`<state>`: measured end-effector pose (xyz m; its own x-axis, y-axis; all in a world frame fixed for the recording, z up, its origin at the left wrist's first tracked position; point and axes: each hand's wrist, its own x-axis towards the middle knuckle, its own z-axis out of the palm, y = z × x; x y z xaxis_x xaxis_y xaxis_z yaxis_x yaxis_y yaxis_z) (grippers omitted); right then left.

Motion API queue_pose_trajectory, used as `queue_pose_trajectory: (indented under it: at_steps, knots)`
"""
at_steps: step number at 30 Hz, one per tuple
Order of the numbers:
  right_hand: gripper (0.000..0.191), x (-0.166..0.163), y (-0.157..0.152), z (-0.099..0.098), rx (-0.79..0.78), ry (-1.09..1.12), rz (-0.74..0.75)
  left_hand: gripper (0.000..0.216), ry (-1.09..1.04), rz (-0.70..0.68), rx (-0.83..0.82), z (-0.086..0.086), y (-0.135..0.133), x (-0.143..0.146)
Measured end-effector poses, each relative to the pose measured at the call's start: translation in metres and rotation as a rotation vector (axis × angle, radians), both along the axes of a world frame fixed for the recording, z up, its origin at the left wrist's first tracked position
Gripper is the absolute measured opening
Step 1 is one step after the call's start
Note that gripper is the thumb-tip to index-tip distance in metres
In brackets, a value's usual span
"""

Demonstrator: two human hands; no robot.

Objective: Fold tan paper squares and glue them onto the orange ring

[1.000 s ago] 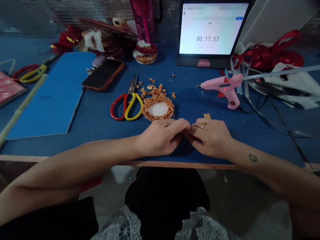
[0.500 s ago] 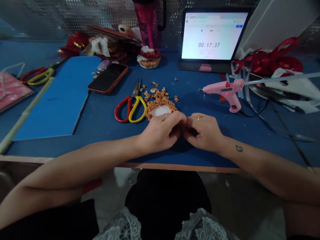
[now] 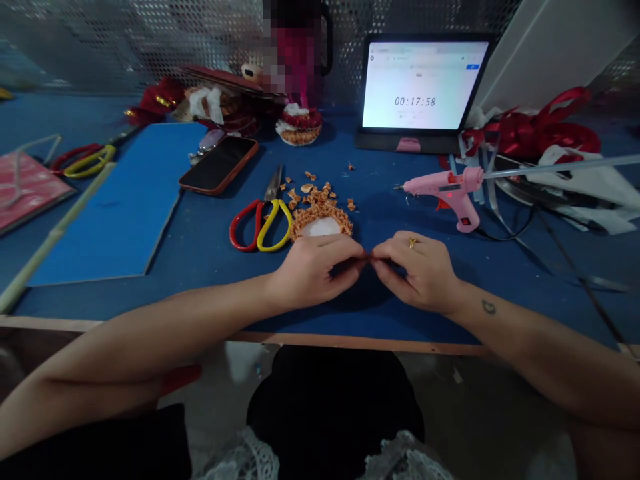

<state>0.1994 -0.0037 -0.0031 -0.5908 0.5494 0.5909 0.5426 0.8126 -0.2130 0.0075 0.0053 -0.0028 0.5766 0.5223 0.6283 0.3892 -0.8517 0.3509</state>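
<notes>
My left hand (image 3: 317, 272) and my right hand (image 3: 423, 270) meet above the front of the blue table, thumbs and fingertips pinched together. Between the tips is something tiny and dark, too small to make out. Just behind my left hand lies a round piece with a white centre (image 3: 323, 227) and a ring of curled orange-brown bits (image 3: 341, 215), its near edge covered by that hand. Loose orange-brown bits (image 3: 319, 195) are scattered behind it. Scissors (image 3: 275, 185) with one red and one yellow handle lie to its left.
A pink glue gun (image 3: 453, 185) with a clear stick lies to the right. Behind are a tablet (image 3: 415, 83) showing a timer, red ribbon (image 3: 535, 133) and a small ruffled piece (image 3: 299, 125). Leftward are a phone (image 3: 220, 165), a blue board (image 3: 120, 200) and more scissors (image 3: 90, 161).
My hands have drawn slightly apart, with the fingertips now meeting in a finer pinch. The view has tilted up a little, and the timer reads later. The other things lie as before.
</notes>
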Motion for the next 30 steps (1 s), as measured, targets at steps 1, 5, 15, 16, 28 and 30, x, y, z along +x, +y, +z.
queue_pose_trajectory:
  at_steps: [1,5,15,16,28,30]
  knots:
    - [0.007,0.0,0.0,0.0,0.012,-0.011,-0.002,0.007,0.006,0.006,0.011,0.0,-0.001,0.0]
    - [0.009,-0.002,-0.002,-0.002,0.051,-0.071,-0.002,0.008,0.03,0.017,0.045,0.0,-0.004,0.001]
    - [0.012,-0.01,-0.009,-0.007,0.145,-0.122,0.0,0.015,0.065,0.048,0.128,-0.004,-0.012,0.004]
    - [0.012,-0.011,-0.01,-0.008,0.154,-0.116,-0.006,0.016,0.064,0.053,0.134,-0.004,-0.012,0.004]
    - [0.015,-0.015,-0.015,-0.004,0.18,-0.114,-0.052,0.017,0.039,0.083,0.178,-0.002,-0.016,0.005]
    - [0.015,-0.015,-0.015,-0.006,0.184,-0.116,-0.049,0.017,0.04,0.078,0.172,-0.001,-0.016,0.005]
